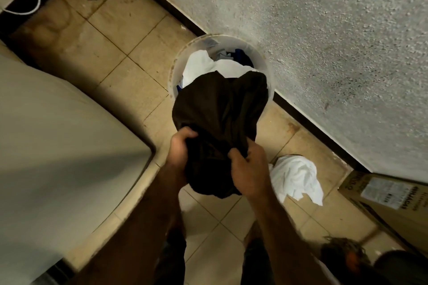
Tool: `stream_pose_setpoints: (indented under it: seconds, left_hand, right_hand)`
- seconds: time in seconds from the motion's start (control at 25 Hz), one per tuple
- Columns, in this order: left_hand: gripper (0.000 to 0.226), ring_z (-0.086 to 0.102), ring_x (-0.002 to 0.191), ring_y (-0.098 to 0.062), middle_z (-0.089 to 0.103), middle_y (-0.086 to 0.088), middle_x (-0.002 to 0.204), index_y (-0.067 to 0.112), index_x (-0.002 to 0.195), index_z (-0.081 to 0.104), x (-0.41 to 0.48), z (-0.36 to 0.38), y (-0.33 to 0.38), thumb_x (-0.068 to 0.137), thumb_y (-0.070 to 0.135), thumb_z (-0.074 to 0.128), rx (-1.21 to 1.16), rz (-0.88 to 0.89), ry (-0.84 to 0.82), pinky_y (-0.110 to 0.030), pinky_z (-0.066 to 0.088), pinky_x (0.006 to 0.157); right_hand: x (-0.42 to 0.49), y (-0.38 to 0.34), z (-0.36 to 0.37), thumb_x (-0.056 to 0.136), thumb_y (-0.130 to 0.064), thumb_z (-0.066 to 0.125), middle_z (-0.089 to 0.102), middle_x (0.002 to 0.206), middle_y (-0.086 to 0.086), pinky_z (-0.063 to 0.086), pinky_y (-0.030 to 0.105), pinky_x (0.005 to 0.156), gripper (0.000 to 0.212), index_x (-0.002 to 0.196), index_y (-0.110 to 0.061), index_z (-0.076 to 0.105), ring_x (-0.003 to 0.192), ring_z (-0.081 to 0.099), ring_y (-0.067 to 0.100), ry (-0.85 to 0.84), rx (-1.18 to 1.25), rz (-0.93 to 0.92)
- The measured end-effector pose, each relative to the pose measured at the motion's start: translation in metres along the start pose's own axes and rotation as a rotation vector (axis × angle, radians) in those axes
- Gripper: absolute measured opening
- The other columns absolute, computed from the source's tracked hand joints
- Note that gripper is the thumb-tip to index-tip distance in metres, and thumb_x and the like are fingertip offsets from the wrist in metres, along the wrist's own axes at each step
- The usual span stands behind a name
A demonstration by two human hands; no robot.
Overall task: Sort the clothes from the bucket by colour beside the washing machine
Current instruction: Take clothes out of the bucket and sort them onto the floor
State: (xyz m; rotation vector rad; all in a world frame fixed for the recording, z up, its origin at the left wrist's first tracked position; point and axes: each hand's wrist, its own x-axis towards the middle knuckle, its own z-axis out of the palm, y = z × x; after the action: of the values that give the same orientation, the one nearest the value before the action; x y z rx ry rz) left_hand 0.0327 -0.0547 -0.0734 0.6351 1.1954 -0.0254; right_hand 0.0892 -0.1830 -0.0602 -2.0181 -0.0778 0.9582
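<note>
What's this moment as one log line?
left hand: grips dark garment | right hand: grips dark garment | bucket: white clothes inside | floor: white garment

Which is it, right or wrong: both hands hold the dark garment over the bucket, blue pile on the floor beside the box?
Wrong in one respect: the head view shows the pile on the floor beside the box is white, not blue. The left hand and right hand do hold the dark garment over the bucket.
</note>
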Motion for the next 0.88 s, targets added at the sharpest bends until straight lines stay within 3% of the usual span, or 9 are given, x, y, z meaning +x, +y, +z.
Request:
stream_pose_setpoints:
  seconds: [0.12, 0.2, 0.28, 0.32, 0.44, 0.56, 0.64, 0.72, 0.88]
  left_hand:
    - [0.038, 0.076, 0.088, -0.018, 0.078, -0.007, 0.100, 0.011, 0.124, 0.063, -0.005, 0.001, 0.012, 0.104, 0.036, 0.043, -0.023, 0.033, -0.139, -0.027, 0.061, 0.070]
    - [0.037, 0.076, 0.093, -0.019, 0.078, -0.005, 0.106, 0.015, 0.122, 0.064, -0.006, 0.002, 0.012, 0.100, 0.041, 0.051, 0.007, -0.017, -0.192, -0.027, 0.062, 0.072]
    - [0.039, 0.076, 0.095, -0.020, 0.077, -0.006, 0.108, 0.015, 0.122, 0.066, 0.001, -0.006, 0.004, 0.095, 0.042, 0.060, 0.027, -0.084, -0.156, -0.030, 0.061, 0.074]
    - [0.046, 0.075, 0.099, -0.023, 0.076, -0.008, 0.111, 0.014, 0.125, 0.066, 0.005, -0.011, -0.001, 0.091, 0.045, 0.066, 0.064, -0.141, -0.113, -0.033, 0.061, 0.080]
    - [0.083, 0.071, 0.107, -0.032, 0.070, -0.009, 0.122, 0.015, 0.133, 0.057, 0.014, -0.019, -0.024, 0.069, 0.059, 0.083, 0.189, -0.237, 0.080, -0.043, 0.057, 0.093]
    - [0.065, 0.067, 0.106, -0.017, 0.068, 0.007, 0.120, 0.028, 0.130, 0.056, 0.012, -0.013, -0.050, 0.075, 0.055, 0.077, 0.370, 0.109, 0.285, -0.035, 0.059, 0.085]
    - [0.035, 0.066, 0.098, -0.009, 0.067, 0.019, 0.103, 0.035, 0.121, 0.060, 0.004, -0.007, -0.056, 0.088, 0.039, 0.069, 0.460, 0.274, 0.338, -0.023, 0.053, 0.074]
    - [0.029, 0.066, 0.096, -0.008, 0.066, 0.017, 0.100, 0.034, 0.114, 0.058, 0.005, -0.005, -0.054, 0.088, 0.026, 0.069, 0.461, 0.350, 0.328, -0.023, 0.055, 0.075]
    - [0.072, 0.063, 0.112, -0.017, 0.060, 0.002, 0.127, 0.027, 0.132, 0.051, 0.012, -0.007, -0.051, 0.069, 0.052, 0.073, 0.444, 0.390, 0.352, -0.042, 0.059, 0.093]
  right_hand:
    - [-0.023, -0.003, 0.001, 0.093, -0.012, 0.056, 0.057, 0.058, -0.022, 0.040, 0.008, 0.059, 0.035, 0.069, -0.036, 0.056, 0.061, 0.057, -0.003, -0.195, -0.046, -0.052]
    - [-0.030, -0.001, -0.001, 0.093, -0.012, 0.059, 0.058, 0.058, -0.023, 0.040, 0.008, 0.057, 0.040, 0.066, -0.040, 0.057, 0.060, 0.057, -0.003, -0.254, -0.051, -0.088]
    - [-0.035, 0.005, -0.001, 0.092, -0.032, 0.060, 0.067, 0.084, -0.023, 0.050, 0.016, 0.072, 0.013, 0.088, -0.041, 0.069, 0.085, 0.065, -0.001, -0.235, -0.045, -0.114]
    - [-0.035, 0.011, 0.000, 0.090, -0.044, 0.062, 0.069, 0.099, -0.020, 0.055, 0.023, 0.082, 0.016, 0.101, -0.038, 0.072, 0.097, 0.066, 0.001, -0.200, -0.079, -0.108]
    - [-0.026, 0.019, 0.001, 0.079, -0.068, 0.069, 0.069, 0.122, -0.014, 0.056, 0.032, 0.096, 0.058, 0.125, -0.032, 0.067, 0.110, 0.065, 0.003, 0.011, 0.007, 0.022]
    - [-0.003, 0.019, 0.005, 0.078, -0.063, 0.076, 0.055, 0.134, -0.020, 0.045, 0.026, 0.100, 0.086, 0.148, -0.031, 0.039, 0.116, 0.053, 0.002, 0.192, 0.201, 0.191]
    - [0.011, 0.022, 0.011, 0.078, -0.069, 0.071, 0.059, 0.135, -0.017, 0.048, 0.028, 0.099, 0.082, 0.146, -0.034, 0.043, 0.118, 0.056, 0.004, 0.293, 0.228, 0.163]
    - [0.021, 0.022, 0.016, 0.080, -0.067, 0.070, 0.066, 0.123, -0.011, 0.054, 0.030, 0.092, 0.068, 0.136, -0.031, 0.055, 0.112, 0.064, 0.011, 0.378, 0.202, 0.154]
    - [0.023, 0.018, 0.008, 0.094, -0.026, 0.065, 0.065, 0.094, -0.011, 0.048, 0.021, 0.075, 0.028, 0.121, -0.018, 0.066, 0.091, 0.067, 0.014, 0.441, 0.137, 0.085]
